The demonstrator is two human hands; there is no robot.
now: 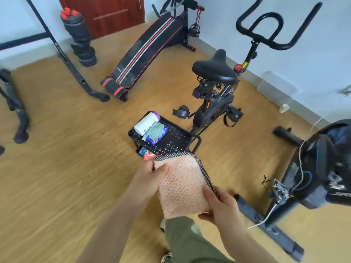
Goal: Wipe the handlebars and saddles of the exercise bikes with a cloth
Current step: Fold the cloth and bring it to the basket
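Our left hand [150,177] pinches the far left edge of the cloth [180,186]: the thumb lies on top, and the other fingers are hidden behind the pile. Our right hand [222,207] grips the near right corner, with the thumb pressed on the pink face and the fingers curled under the hem. The cloth is stretched between the two hands, above our knee and off both bikes, so we judge that no wiping has begun.

The grip is the first risk. Both hands hold only the edges, so the middle could sag and wipe poorly unless we bunch it into one palm. The black mesh trim runs loose along the right edge and could catch on a part that sticks out.

Just beyond the cloth stands the tray [176,142], with a bottle [146,123] lying on it. It sits between us and the far bike, so a careless step could knock it. Further off, the saddle [212,70] and handlebars [283,47] are well apart from our hands. At near right, a second bike [322,186] has a pedal [279,190] and a hanging white cord [302,168], and either could snag the cloth.
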